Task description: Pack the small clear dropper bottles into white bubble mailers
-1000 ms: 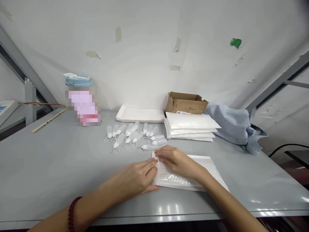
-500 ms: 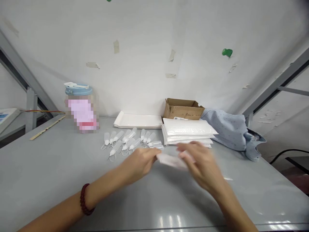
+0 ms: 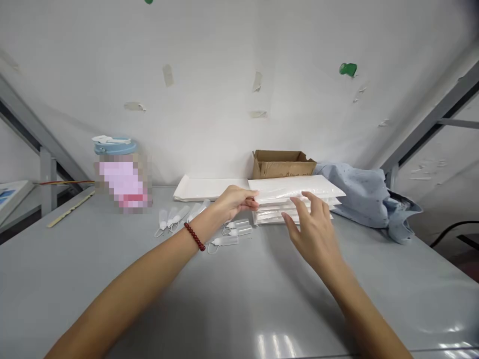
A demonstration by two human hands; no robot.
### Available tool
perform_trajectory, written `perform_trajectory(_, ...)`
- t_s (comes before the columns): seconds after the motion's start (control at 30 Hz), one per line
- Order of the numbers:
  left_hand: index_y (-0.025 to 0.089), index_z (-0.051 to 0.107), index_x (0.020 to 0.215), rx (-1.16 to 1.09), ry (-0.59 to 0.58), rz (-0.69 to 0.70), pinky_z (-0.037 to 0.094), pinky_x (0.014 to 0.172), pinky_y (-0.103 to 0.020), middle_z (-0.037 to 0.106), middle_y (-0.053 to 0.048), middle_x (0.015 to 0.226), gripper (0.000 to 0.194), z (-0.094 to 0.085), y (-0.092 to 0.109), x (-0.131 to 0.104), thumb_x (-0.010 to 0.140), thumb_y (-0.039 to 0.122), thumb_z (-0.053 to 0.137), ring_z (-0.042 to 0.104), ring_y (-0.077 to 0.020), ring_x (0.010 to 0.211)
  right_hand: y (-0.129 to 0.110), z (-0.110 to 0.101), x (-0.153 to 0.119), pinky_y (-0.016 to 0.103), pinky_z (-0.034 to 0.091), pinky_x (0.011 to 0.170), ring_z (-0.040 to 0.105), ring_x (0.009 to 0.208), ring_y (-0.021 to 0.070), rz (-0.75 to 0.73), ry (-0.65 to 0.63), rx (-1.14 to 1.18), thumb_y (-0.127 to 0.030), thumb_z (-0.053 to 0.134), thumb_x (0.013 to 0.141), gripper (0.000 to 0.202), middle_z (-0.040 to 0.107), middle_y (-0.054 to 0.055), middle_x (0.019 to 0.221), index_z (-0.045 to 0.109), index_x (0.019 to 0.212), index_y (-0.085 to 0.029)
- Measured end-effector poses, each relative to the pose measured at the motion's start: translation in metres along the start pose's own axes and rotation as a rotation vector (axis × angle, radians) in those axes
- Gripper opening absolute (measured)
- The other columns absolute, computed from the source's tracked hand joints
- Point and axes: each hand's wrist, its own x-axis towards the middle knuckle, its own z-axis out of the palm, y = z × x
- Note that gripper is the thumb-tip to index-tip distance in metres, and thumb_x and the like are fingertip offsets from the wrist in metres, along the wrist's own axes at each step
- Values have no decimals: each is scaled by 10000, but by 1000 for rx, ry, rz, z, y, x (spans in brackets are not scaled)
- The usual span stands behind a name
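My left hand (image 3: pixel 239 200) pinches the left edge of the top white padded envelope (image 3: pixel 292 187) on a stack. That envelope's left side is slightly raised. My right hand (image 3: pixel 316 224) is at the front of the stack with its fingers apart, and whether a fingertip touches the envelope's front edge I cannot tell. Below my left wrist lies a small clear squeeze bottle (image 3: pixel 226 241) with a white cap and a looped tether. Several more such bottles (image 3: pixel 178 214) lie to the left, some hidden behind my left forearm.
Behind the stack stands an open cardboard box (image 3: pixel 284 164). White flat envelopes (image 3: pixel 209 188) lie against the wall. Bluish cloth (image 3: pixel 352 199) is bunched at the right. At the left are a blue-lidded container (image 3: pixel 115 146) and a wooden strip (image 3: pixel 71 210) on the grey table (image 3: pixel 187 309).
Both hands have moved forward to the stack. The blurred whitish thing between them is no longer there. My left hand now pinches the top envelope, and a bottle shows in front of the others.
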Motion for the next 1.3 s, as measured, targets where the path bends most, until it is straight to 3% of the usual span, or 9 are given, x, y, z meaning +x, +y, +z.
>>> perform_trajectory(0.1,94,585,759,11,22,16,550,718,-269,663,-87,678,82,-7,-5,-5,797,165,603,664,-147,668,1,15,-6,495,446,786,443,1048,354,67,-57,-27,-264,456,872,302,425,234,1195,521,1123,-109)
perform_trajectory(0.2,85,607,808,106,66,50,554,719,-289,697,-139,804,158,-24,-11,-10,805,242,591,679,-178,719,0,20,-9,499,433,818,424,1077,354,87,-57,-10,-275,434,884,311,400,227,1207,510,1139,-114)
perform_trajectory(0.37,120,588,811,431,285,156,526,699,-322,685,-105,825,158,-75,-21,-10,775,272,566,655,-183,697,3,22,-9,528,427,824,397,1130,382,80,-49,10,-317,413,896,387,373,247,1239,444,1217,-104)
perform_trajectory(0.53,176,618,722,833,440,293,430,825,-351,655,-69,880,131,-113,-32,-5,644,272,662,577,-271,958,6,25,-10,548,429,806,403,1123,394,68,-62,-21,-326,408,895,426,371,270,1250,413,1247,-87)
perform_trajectory(0.67,180,635,699,1016,481,319,425,753,-333,656,-80,841,128,-118,-37,2,692,306,616,587,-266,882,5,23,-8,510,434,822,403,1100,369,77,-30,-50,-317,423,890,402,382,258,1222,451,1211,-76)
perform_trajectory(0.9,196,699,799,1130,477,302,424,657,-284,692,-57,816,182,-123,-33,12,715,320,596,616,-226,787,4,18,-6,459,439,789,419,1015,330,92,-2,-56,-294,456,876,308,412,223,1176,524,1108,-103)
perform_trajectory(1.0,204,715,846,1157,484,292,431,655,-277,701,-49,804,196,-124,-33,13,712,276,591,625,-214,757,4,16,-6,439,443,764,436,965,304,97,10,-7,-280,461,872,252,431,196,1150,544,1058,-131)
perform_trajectory(1.13,192,715,760,1212,515,325,433,658,-290,693,-74,813,173,-119,-33,10,715,201,548,617,-242,795,6,15,-5,433,446,753,448,949,291,113,50,35,-269,457,868,239,439,185,1136,543,1049,-140)
perform_trajectory(1.3,182,676,771,1240,619,412,439,732,-308,643,-94,866,190,-113,-32,-1,775,217,490,578,-250,883,11,14,-4,441,447,746,463,943,286,118,86,70,-234,437,865,244,450,177,1119,541,1070,-153)
